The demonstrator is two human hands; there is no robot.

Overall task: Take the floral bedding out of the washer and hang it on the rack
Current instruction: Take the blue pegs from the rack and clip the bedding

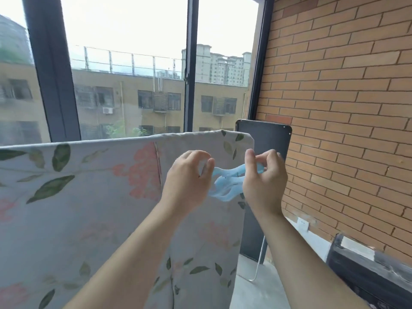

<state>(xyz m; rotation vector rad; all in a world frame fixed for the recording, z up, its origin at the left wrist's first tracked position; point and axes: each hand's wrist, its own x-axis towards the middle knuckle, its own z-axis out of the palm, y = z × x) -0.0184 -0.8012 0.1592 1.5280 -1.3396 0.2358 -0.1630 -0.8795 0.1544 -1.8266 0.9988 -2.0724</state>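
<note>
The floral bedding (pixel 93 197), pale grey with green leaves and pink flowers, hangs draped over a rack bar that it hides, filling the left and centre of the view. Its top right corner (pixel 240 139) sits just above my hands. Light blue plastic clothes pegs (pixel 227 184) are held between both hands in front of that corner. My left hand (pixel 189 179) pinches one end of the pegs with curled fingers. My right hand (pixel 265 177) grips the other end with thumb and fingers. The washer is out of view.
A dark upright panel (pixel 269 139) stands behind the bedding's right edge. A white rack leg (pixel 259 262) reaches the floor below it. A brick wall (pixel 345 97) runs along the right, with a dark bench (pixel 370 270) at its foot. Large windows (pixel 133 74) lie behind.
</note>
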